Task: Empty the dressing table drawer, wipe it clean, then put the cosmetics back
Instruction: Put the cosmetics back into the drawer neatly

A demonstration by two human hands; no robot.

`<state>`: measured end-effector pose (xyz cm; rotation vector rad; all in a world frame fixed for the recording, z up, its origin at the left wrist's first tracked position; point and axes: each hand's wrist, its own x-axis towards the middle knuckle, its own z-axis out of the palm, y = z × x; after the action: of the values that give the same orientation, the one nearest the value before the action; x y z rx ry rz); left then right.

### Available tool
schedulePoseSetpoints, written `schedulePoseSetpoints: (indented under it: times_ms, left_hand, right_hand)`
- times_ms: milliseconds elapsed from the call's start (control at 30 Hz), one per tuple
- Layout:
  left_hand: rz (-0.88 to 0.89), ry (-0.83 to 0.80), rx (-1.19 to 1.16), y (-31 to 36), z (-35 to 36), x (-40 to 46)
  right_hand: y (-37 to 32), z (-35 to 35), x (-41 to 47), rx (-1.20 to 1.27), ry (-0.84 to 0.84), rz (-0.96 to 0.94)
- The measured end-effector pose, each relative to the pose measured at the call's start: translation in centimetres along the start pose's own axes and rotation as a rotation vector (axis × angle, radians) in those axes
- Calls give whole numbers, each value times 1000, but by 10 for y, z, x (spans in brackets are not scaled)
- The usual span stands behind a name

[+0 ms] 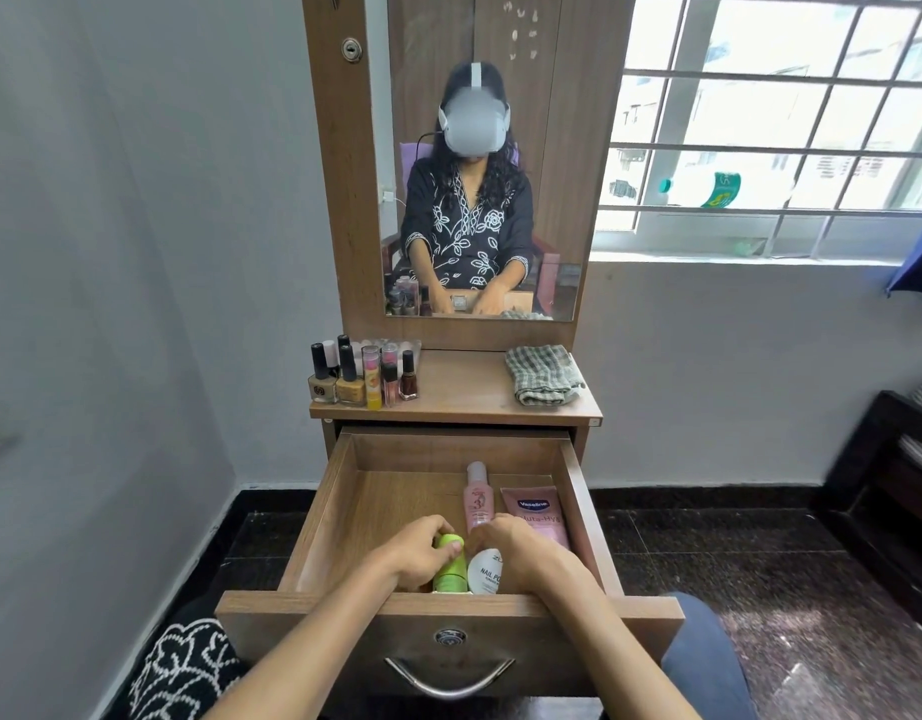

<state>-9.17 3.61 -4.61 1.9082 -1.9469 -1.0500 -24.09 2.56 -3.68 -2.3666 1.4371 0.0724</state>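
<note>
The wooden drawer [324, 517] of the dressing table is pulled out in front of me. Inside, near its front right, lie a green bottle [451, 566], a white nail polish remover bottle [486, 571], a pink pump bottle [478, 498] and a pink Vaseline tube [534, 511]. My left hand [415, 553] grips the green bottle, thumb across its top. My right hand [521, 550] is down in the drawer with curled fingers beside the white bottle; what it holds is hidden. The drawer's left half is bare wood.
On the tabletop stand several nail polish bottles and lipsticks [363, 374] at the left and a folded checked cloth [544, 375] at the right. A mirror [479, 158] rises behind. A window is at the right, dark furniture [895, 485] at far right.
</note>
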Motion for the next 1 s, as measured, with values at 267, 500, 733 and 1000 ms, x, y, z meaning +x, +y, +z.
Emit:
schedulePoseSetpoints:
  times_ms: [267, 500, 733, 1000]
  left_hand:
    - [-18, 53, -50, -3, 3, 2]
    - [-6, 121, -27, -6, 3, 3]
    - [-16, 176, -6, -7, 3, 7]
    - [-15, 305, -41, -10, 3, 12]
  right_hand:
    - [-2, -4, -8, 63, 93, 9]
    - [2, 0, -9, 236, 221, 60]
    - [3, 0, -10, 232, 314, 41]
    - [3, 2, -5, 225, 346, 51]
